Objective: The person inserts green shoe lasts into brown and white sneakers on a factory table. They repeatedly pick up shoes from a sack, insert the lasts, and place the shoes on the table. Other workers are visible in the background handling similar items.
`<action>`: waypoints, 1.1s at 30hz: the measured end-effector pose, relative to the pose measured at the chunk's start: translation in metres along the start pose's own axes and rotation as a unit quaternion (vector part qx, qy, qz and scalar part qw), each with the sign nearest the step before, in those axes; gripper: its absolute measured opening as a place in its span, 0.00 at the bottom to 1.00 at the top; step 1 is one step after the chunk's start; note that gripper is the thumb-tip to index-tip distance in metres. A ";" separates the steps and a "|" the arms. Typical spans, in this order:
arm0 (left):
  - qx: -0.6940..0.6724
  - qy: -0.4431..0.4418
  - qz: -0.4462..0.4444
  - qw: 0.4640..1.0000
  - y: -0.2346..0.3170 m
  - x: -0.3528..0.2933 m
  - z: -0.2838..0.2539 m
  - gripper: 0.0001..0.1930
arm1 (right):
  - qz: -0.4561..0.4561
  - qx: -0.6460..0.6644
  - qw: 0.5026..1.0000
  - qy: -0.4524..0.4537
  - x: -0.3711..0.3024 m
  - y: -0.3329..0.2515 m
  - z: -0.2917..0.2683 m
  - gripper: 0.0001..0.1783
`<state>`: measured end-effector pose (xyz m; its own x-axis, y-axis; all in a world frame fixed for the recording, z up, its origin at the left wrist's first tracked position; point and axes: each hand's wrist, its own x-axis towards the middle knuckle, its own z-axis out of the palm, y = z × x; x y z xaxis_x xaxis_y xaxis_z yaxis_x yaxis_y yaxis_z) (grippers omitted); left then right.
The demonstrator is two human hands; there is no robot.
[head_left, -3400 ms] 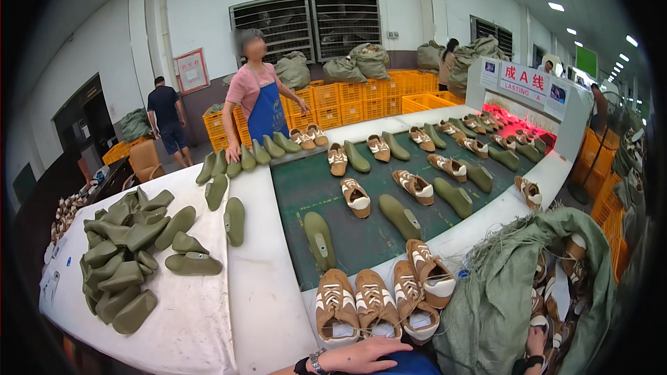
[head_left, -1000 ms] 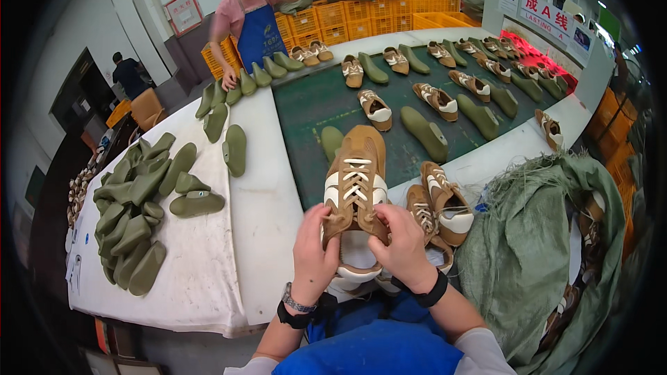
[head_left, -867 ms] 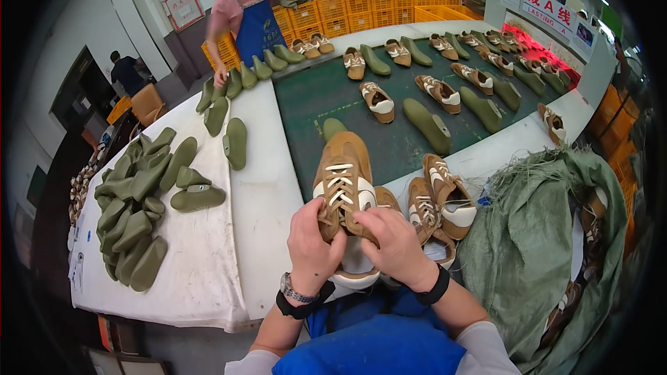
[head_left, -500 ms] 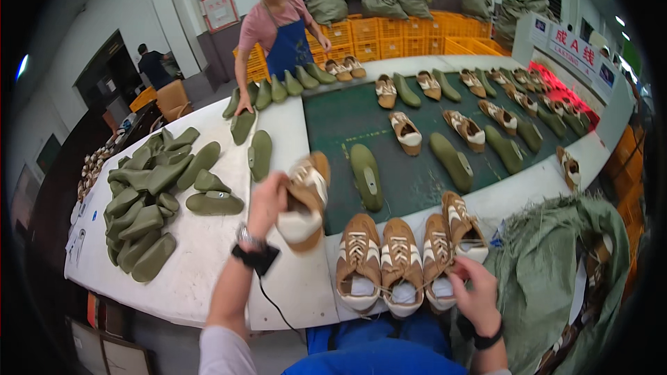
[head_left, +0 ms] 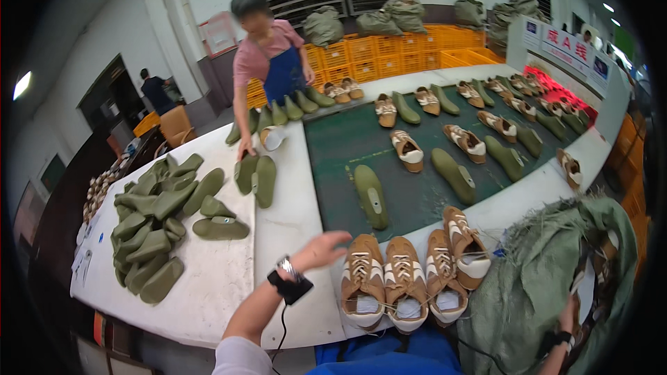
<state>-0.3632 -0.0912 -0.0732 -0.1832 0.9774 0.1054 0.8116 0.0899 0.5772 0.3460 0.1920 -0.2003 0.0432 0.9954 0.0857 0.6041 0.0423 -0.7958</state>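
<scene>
My left hand [head_left: 321,251] holds nothing. Its fingers stretch toward the leftmost shoe [head_left: 363,274] in a close row of brown-and-white lace-up sneakers at the table's front edge. White stuffing shows in several of their openings. At the far right my right hand [head_left: 568,314] reaches into the mouth of a green woven sack [head_left: 531,281], beside more brown shoes [head_left: 606,250]. The sack hides its fingers. Across the white table [head_left: 288,253] a single sneaker [head_left: 269,137] sits near the co-worker, its pale end toward me.
A co-worker in a blue apron has a hand [head_left: 246,147] on a green shoe last [head_left: 245,172]. A heap of green lasts [head_left: 149,219] covers the table's left part. Sneakers and lasts stand on the dark green conveyor belt [head_left: 333,146]. Yellow crates [head_left: 375,52] line the back.
My left hand has let go of a sneaker, and one now sits by the co-worker. My right hand has left the shoe row and moved right, into the sack.
</scene>
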 end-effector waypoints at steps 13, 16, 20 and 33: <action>-0.068 -0.190 0.260 0.944 0.240 -0.011 0.066 0.21 | 0.153 0.202 0.959 -0.123 -0.050 -0.057 0.046 0.18; -0.078 -0.183 0.285 0.938 0.250 -0.010 0.069 0.20 | 0.173 0.393 0.888 -0.164 -0.053 -0.055 0.053 0.17; -0.074 -0.176 0.282 0.940 0.253 -0.013 0.068 0.22 | 0.105 0.578 0.804 -0.092 -0.037 -0.076 0.048 0.16; -0.207 -0.149 0.149 0.955 0.245 -0.024 0.067 0.24 | -0.159 0.589 0.793 0.001 -0.126 -0.277 -0.073 0.05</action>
<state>-0.1223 -0.0800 0.0116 0.2387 0.9642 0.1155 0.5032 -0.2246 0.8345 0.2316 0.0489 0.0529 0.0390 0.9185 0.3936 -0.5764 0.3424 -0.7420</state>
